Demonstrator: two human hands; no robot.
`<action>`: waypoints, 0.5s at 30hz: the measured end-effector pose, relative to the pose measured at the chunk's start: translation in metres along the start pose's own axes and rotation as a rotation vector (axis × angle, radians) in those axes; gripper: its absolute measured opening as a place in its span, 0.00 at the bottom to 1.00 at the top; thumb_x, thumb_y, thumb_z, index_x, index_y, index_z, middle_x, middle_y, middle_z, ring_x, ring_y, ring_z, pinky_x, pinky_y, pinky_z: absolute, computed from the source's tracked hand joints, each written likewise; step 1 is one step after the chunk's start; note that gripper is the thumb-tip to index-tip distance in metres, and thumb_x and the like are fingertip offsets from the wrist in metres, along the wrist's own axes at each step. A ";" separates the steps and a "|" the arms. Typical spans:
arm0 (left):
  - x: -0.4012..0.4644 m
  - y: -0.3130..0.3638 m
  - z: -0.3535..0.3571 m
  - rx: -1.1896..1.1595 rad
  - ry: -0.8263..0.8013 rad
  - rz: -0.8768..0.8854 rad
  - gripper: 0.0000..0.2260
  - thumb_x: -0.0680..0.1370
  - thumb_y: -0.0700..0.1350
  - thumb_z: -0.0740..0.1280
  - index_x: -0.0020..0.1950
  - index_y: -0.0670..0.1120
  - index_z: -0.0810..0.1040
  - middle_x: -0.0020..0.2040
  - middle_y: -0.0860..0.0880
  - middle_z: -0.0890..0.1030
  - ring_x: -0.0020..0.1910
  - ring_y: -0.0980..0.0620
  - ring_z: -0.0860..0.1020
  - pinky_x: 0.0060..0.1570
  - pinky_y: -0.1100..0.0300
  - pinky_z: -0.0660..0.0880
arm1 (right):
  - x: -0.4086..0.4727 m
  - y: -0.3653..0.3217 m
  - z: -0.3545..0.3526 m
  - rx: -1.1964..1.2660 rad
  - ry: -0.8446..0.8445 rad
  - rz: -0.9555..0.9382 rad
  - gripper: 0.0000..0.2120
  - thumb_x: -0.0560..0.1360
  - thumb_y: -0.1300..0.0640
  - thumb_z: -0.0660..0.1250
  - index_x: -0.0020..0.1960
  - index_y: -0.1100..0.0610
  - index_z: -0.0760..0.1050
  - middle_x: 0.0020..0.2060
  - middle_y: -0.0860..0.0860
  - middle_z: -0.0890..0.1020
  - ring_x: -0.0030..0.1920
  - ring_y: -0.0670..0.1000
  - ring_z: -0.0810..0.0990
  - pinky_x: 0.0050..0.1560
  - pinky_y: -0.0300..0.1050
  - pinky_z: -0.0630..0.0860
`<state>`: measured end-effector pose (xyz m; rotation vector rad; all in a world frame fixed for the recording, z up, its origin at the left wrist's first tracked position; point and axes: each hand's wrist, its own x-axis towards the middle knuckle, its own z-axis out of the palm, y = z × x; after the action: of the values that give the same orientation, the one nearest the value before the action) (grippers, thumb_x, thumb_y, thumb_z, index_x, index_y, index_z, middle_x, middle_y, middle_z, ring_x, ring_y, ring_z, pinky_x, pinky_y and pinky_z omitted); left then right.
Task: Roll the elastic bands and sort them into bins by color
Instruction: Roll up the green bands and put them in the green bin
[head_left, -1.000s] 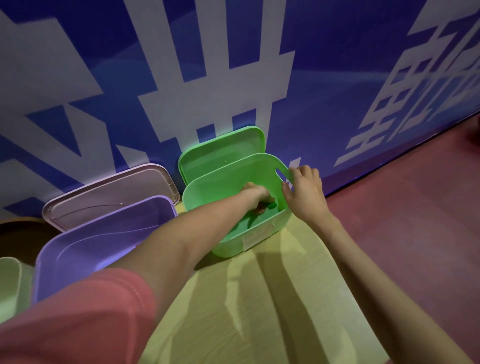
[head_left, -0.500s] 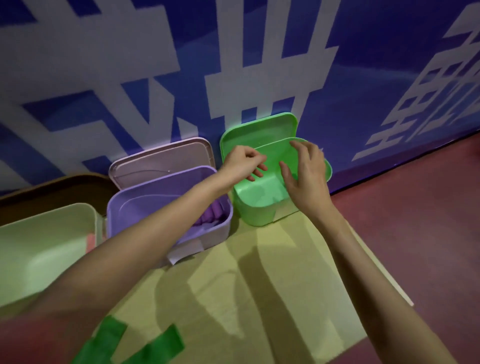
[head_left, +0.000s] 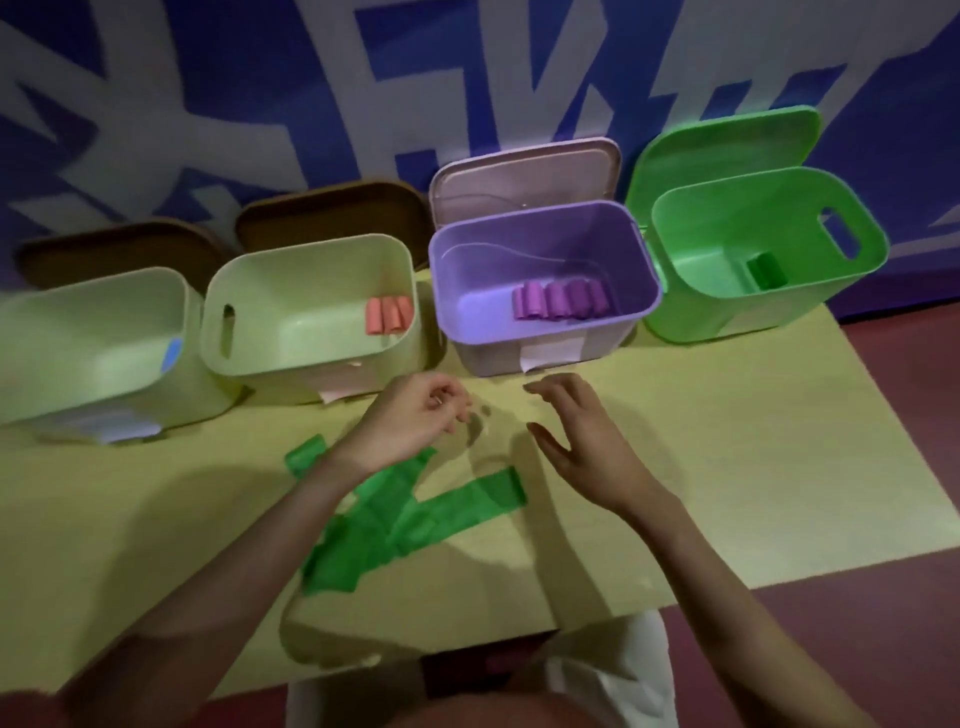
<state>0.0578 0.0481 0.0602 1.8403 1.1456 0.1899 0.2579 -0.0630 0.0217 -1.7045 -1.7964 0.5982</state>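
Note:
Several flat green elastic bands (head_left: 395, 519) lie in a loose pile on the yellow table, just under my left forearm. My left hand (head_left: 410, 421) hovers above the pile with loosely curled fingers and holds nothing. My right hand (head_left: 576, 441) floats beside it, fingers relaxed and spread, also empty. A green bin (head_left: 852, 291) at the right holds one rolled green band (head_left: 766, 270). The purple bin (head_left: 644, 306) contains several rolled purple bands (head_left: 558, 301). A pale bin (head_left: 223, 291) holds rolled pink bands (head_left: 387, 316). The leftmost pale bin (head_left: 31, 332) shows a blue roll (head_left: 171, 354).
Four bins stand in a row at the table's far side against a blue and white wall. Open lids lean behind them: green (head_left: 727, 140), pinkish (head_left: 524, 171), brown (head_left: 332, 208). The table's right edge (head_left: 904, 431) drops to red floor. White paper labels stick on bin fronts.
Both hands have left the green bin and pulled back to the table's middle, above the green bands. The view has swung left and down, showing all bins.

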 end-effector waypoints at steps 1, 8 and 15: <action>-0.008 -0.020 0.000 0.154 0.000 -0.004 0.05 0.78 0.41 0.65 0.45 0.45 0.81 0.41 0.50 0.84 0.40 0.52 0.81 0.43 0.55 0.77 | -0.003 -0.003 0.012 0.003 -0.053 0.007 0.18 0.77 0.59 0.66 0.65 0.60 0.70 0.58 0.56 0.72 0.59 0.55 0.72 0.62 0.45 0.69; -0.047 -0.115 0.012 0.304 0.155 0.100 0.05 0.75 0.37 0.69 0.50 0.42 0.81 0.45 0.49 0.82 0.43 0.54 0.79 0.46 0.64 0.76 | -0.011 -0.011 0.083 0.124 -0.209 0.039 0.15 0.74 0.62 0.68 0.60 0.61 0.75 0.52 0.53 0.73 0.52 0.51 0.74 0.58 0.40 0.71; -0.066 -0.141 0.016 0.336 0.290 0.174 0.07 0.78 0.41 0.65 0.54 0.43 0.80 0.50 0.50 0.81 0.49 0.54 0.77 0.51 0.59 0.74 | -0.014 -0.022 0.135 0.131 -0.390 -0.195 0.12 0.71 0.62 0.72 0.54 0.58 0.79 0.52 0.52 0.75 0.54 0.50 0.75 0.56 0.41 0.72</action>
<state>-0.0587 0.0059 -0.0361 2.2685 1.2725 0.3940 0.1496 -0.0690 -0.0629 -1.3722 -2.1054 0.9908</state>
